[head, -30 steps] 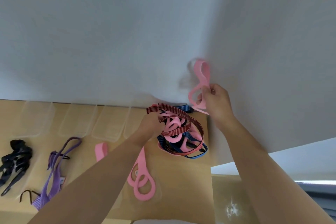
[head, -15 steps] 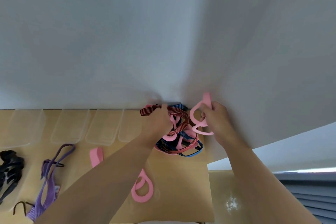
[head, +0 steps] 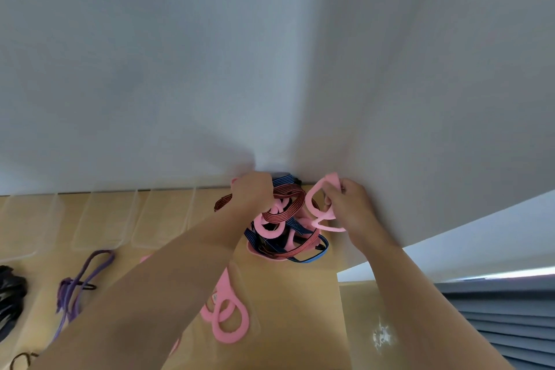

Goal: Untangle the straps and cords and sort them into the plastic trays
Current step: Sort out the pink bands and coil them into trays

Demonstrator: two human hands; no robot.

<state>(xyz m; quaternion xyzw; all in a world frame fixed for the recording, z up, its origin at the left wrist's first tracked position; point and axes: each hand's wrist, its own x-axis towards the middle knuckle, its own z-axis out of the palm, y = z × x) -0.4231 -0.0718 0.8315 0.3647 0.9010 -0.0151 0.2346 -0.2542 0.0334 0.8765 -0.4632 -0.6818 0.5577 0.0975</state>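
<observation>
A tangle of red-striped, blue and pink straps lies on the wooden table against the white wall. My left hand grips the red-striped strap at the top of the tangle. My right hand pinches a looped pink strap that still runs into the pile. Several clear plastic trays stand in a row along the wall to the left. Another pink strap lies in a clear tray near me.
A purple strap and a black bundle lie in trays at the left. A thin dark cord shows at the bottom left. The table ends at the right, beside slatted blinds.
My right hand has come down from high against the wall to the tangle, bringing the pink loop with it. My left hand stays on the red-striped strap. The view has tilted up.
</observation>
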